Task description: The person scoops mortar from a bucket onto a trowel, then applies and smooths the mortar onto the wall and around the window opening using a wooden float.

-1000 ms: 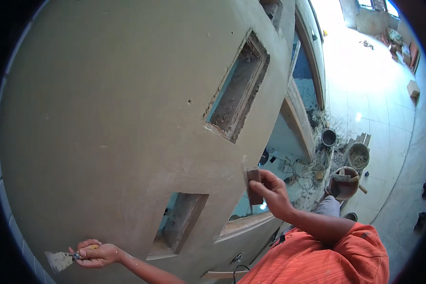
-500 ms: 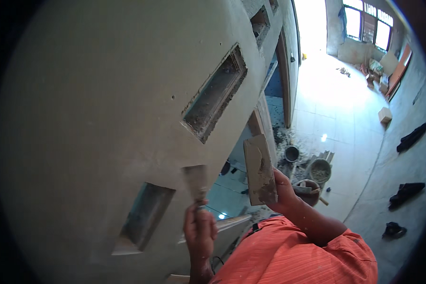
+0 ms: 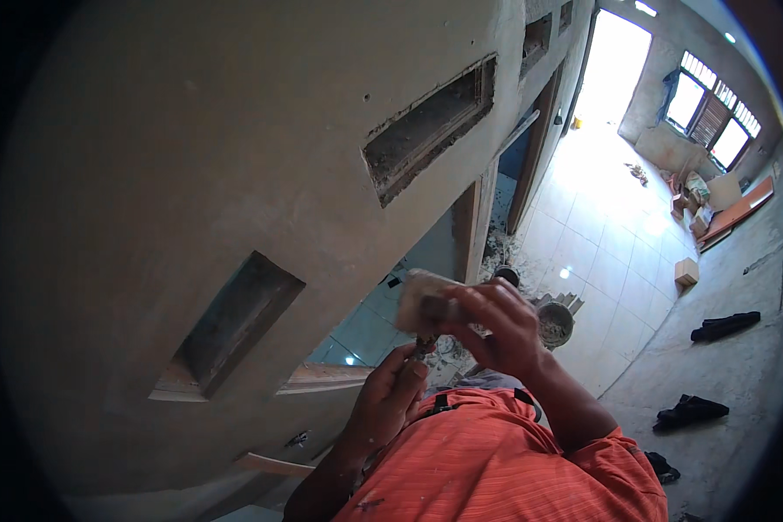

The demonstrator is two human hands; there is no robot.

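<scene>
Left hand: the left hand (image 3: 391,391) is low in front of the body, its fingers curled round the handle of a scraper (image 3: 424,347).
Right hand: the right hand (image 3: 505,326) is bent over a pale board (image 3: 416,291), fingers closed on its right side — blurred, so I cannot tell exactly which part they pinch.
Scraper: upright in the left hand, just under the board; its upper end is hidden, and whether it touches the board cannot be told.
Board: tilted, above the left hand and in front of the gap beside the wall.
Wall: the plastered wall (image 3: 191,174) stands at the left, with a lower opening (image 3: 235,326) and an upper opening (image 3: 426,130) cut through it.
Floor: a bucket (image 3: 555,324) stands on the tiled floor (image 3: 587,252), beyond the right hand.
Slip risk: a loose hold on the board could let it twist or drop, most likely if the scraper pushes hard against one edge.
Finger risk: the hands are close together — a scraper sliding off the board could catch the right fingers.
Mess risk: too steep a tilt could shed any loose stuff onto the shirt (image 3: 496,452) or floor.
</scene>
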